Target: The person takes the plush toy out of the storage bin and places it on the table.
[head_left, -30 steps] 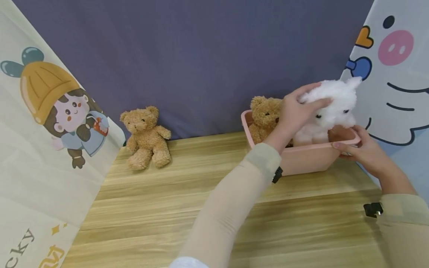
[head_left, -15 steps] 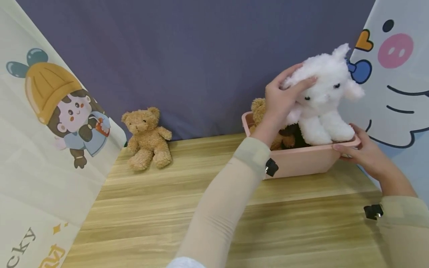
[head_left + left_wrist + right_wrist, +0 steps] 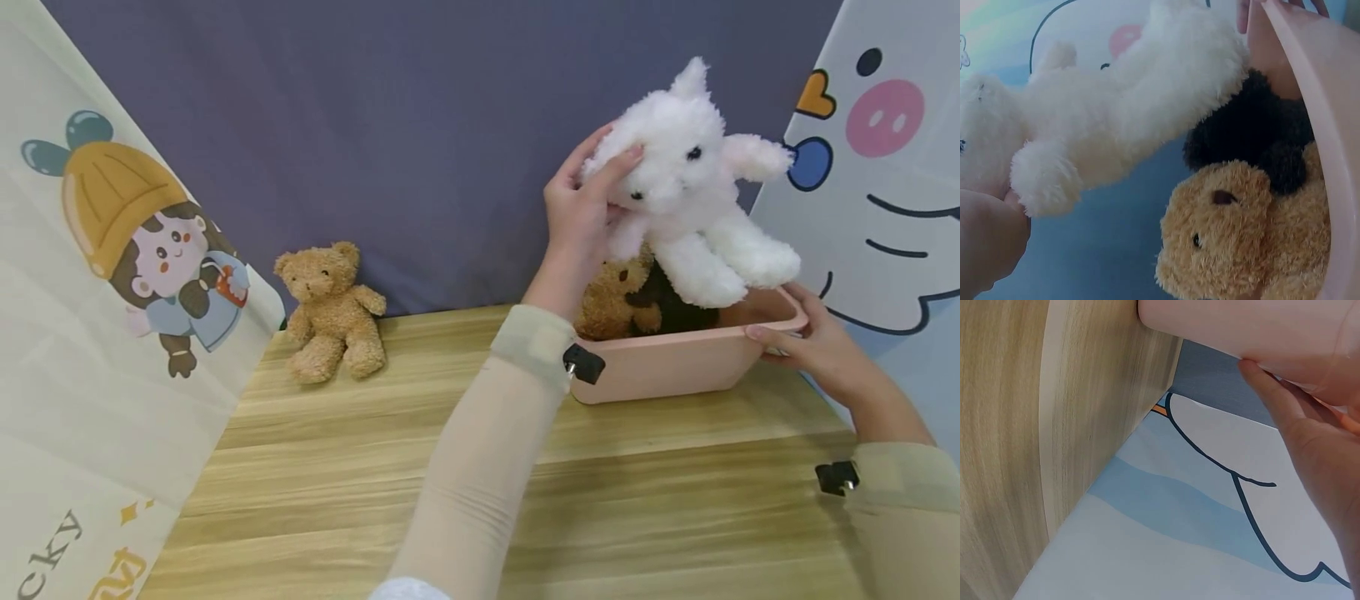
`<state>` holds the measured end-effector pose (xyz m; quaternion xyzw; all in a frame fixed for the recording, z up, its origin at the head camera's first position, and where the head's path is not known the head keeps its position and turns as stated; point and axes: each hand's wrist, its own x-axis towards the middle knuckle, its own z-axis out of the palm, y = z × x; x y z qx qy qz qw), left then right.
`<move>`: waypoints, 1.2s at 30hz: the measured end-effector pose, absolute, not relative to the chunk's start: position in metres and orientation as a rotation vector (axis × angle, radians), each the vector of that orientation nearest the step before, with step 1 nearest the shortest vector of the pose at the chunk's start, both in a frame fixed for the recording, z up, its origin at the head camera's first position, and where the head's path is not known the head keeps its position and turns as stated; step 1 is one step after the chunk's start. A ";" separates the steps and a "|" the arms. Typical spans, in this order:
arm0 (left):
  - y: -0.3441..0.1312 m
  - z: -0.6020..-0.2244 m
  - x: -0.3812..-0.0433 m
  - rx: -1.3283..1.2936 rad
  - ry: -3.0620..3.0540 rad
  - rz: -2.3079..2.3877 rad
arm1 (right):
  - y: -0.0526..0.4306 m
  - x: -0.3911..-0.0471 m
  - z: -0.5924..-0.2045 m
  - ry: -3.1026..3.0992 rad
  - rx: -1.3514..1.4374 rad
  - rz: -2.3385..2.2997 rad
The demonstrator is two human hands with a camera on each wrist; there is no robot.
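My left hand (image 3: 581,204) grips a white plush toy (image 3: 667,150) by its head, thumb across the front. The toy hangs tilted above the pink bin (image 3: 675,362), its legs over the opening. My right hand (image 3: 825,346) holds the bin's right end by the rim, thumb on the near side. Inside the bin sits a brown teddy bear (image 3: 607,304), partly hidden behind my left arm in the head view. Beside it lies a black plush toy (image 3: 1254,125), seen best in the left wrist view; its kind is not clear.
Another brown teddy bear (image 3: 330,308) sits at the back left of the wooden table (image 3: 337,467). A dark curtain (image 3: 420,150) stands behind the table. Printed cloths with cartoon figures hang at the left (image 3: 90,350) and right (image 3: 900,292).
My left hand has lifted the white plush toy up out of the bin and moved it leftward. My right hand stays on the bin's rim.
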<state>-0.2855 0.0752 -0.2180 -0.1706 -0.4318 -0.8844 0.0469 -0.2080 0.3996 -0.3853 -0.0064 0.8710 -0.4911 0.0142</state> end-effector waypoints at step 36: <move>-0.112 -0.238 -0.306 -0.590 -0.974 -2.556 | 0.399 -0.217 -0.394 2.720 -0.056 -1.510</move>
